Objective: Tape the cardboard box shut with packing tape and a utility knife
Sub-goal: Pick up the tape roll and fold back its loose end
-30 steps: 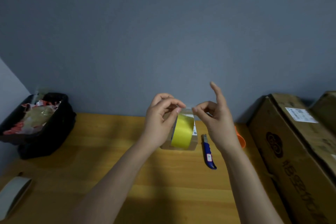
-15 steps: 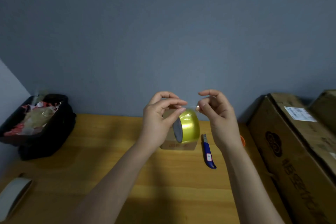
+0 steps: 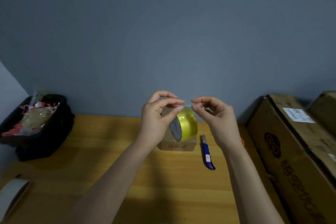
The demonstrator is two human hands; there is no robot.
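A yellow roll of packing tape (image 3: 187, 125) hangs in the air above a small cardboard box (image 3: 177, 145) that sits on the wooden table. My left hand (image 3: 156, 120) grips the roll from its left side, thumb and fingers near the top. My right hand (image 3: 216, 118) pinches the loose clear tape end at the top of the roll with thumb and forefinger. A blue utility knife (image 3: 208, 154) lies on the table just right of the box, below my right wrist. The box's top is mostly hidden by the roll and my left hand.
A black bin (image 3: 36, 129) full of scrap tape and paper stands at the back left. Large cardboard cartons (image 3: 291, 151) fill the right side. A pale tape roll (image 3: 12, 194) lies at the table's front left. Something orange peeks from behind my right wrist.
The roll has turned so its grey core now faces me. My right hand's fingers curled from spread into a pinch on the tape end.
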